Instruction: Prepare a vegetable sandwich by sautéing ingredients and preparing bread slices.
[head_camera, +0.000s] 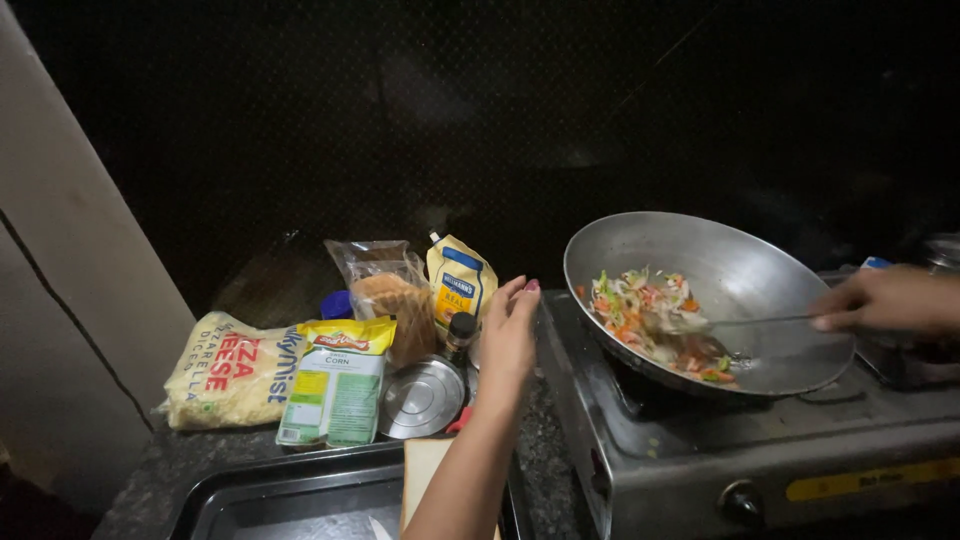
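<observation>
My right hand (885, 300) grips the handle of a metal spoon (720, 322) whose bowl rests in chopped mixed vegetables (650, 320) inside a steel wok (740, 270) on a gas stove (760, 440). My left hand (508, 330) is raised with fingers apart, holding nothing, just left of the stove. It hovers above a dark-capped small bottle (460, 335) and a round steel lid (422, 398).
On the dark counter stand a yellow squeeze pouch (458, 280), a bagged bread loaf (390, 295), a corn packet (335, 385) and a bag of shredded cheese (225, 372). A black tray (300, 500) and a bread slice (420, 470) lie at the front. A wall rises left.
</observation>
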